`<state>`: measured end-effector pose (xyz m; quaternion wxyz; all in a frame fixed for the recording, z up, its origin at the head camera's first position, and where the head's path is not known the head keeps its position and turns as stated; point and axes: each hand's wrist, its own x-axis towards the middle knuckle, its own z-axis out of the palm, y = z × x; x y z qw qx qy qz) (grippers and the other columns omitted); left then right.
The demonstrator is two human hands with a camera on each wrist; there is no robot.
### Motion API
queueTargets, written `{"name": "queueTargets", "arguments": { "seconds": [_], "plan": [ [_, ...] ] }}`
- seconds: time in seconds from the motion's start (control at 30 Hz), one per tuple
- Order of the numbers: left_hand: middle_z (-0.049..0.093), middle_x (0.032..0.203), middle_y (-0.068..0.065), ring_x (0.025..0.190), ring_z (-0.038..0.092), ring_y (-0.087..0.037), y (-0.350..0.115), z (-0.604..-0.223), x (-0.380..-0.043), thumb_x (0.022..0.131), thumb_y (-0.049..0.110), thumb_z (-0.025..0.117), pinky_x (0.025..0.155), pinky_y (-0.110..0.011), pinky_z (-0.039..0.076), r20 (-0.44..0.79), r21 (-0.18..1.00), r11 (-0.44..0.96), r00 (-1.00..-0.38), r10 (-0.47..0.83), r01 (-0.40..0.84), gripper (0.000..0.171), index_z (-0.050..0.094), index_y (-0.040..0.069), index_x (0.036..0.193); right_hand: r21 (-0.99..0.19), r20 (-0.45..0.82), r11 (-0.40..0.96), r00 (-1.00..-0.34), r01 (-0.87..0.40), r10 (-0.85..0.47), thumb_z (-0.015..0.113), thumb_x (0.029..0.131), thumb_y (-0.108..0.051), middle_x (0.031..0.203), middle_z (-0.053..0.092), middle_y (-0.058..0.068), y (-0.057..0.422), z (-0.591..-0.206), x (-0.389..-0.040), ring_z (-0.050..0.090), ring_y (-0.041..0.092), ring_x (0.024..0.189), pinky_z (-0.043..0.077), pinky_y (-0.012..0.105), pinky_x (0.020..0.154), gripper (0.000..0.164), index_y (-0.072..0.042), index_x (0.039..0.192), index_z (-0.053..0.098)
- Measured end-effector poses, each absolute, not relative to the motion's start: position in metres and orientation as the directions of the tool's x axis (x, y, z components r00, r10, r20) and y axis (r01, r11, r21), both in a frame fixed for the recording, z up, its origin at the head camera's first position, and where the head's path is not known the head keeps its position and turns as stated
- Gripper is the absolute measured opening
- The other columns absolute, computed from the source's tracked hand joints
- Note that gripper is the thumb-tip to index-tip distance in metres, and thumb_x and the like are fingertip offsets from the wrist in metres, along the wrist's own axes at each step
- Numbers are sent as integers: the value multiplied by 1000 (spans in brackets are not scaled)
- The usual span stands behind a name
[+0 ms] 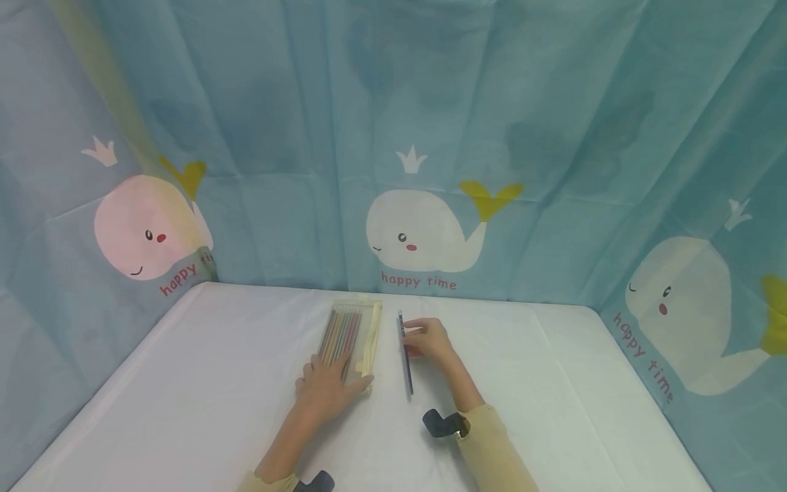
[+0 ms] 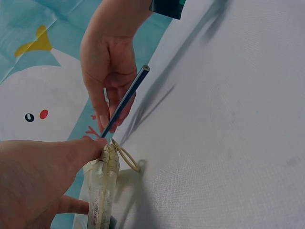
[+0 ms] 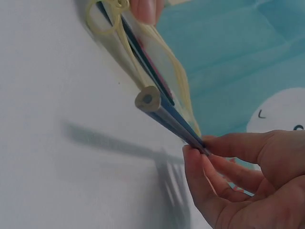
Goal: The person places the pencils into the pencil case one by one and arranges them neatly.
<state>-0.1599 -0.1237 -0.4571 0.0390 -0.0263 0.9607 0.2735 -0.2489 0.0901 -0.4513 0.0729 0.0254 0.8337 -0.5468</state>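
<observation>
A dark blue pencil (image 1: 407, 365) is pinched between the thumb and fingers of my right hand (image 1: 428, 339), a little above the white table. Its flat, unsharpened-looking end (image 3: 148, 98) faces the right wrist camera. My left hand (image 1: 327, 389) rests on a clear pencil case (image 1: 373, 314) with cream edging, fingers spread over its near part. The left thumb (image 2: 90, 149) lies at the corner by the zipper, beside a cream pull loop (image 2: 127, 157). Several coloured pencils (image 1: 338, 331) lie side by side inside the case, their near ends hidden under my left hand.
A white cloth (image 1: 184, 383) covers the table. Blue curtains (image 1: 277, 225) printed with whales stand along its back and both sides. Dark wrist cameras (image 1: 444, 424) sit at the cuffs of my cream sleeves (image 1: 492, 444).
</observation>
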Motion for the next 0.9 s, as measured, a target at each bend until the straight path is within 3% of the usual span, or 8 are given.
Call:
{"name": "queueTargets", "arguments": {
  "seconds": [0.53, 0.9],
  "plan": [
    [41, 148, -45, 133, 41, -60, -125, -458, -159, 95, 61, 68, 102, -76, 35, -86, 520, 852, -996, -26, -67, 85, 50, 4, 156, -892, -156, 446, -978, 80, -137, 76, 89, -5, 97, 77, 16, 60, -454, -260, 73, 18, 76, 62, 32, 73, 40, 6, 126, 71],
    [38, 149, -47, 135, 40, -61, -125, -460, -160, 94, 65, 67, 103, -76, 35, -75, 509, 859, -997, -25, -60, 88, 49, 6, 157, -912, -170, 395, -978, 111, -118, 77, 90, -7, 106, 75, 19, 45, -458, -264, 74, 19, 79, 62, 32, 74, 41, 7, 128, 70]
  ]
}}
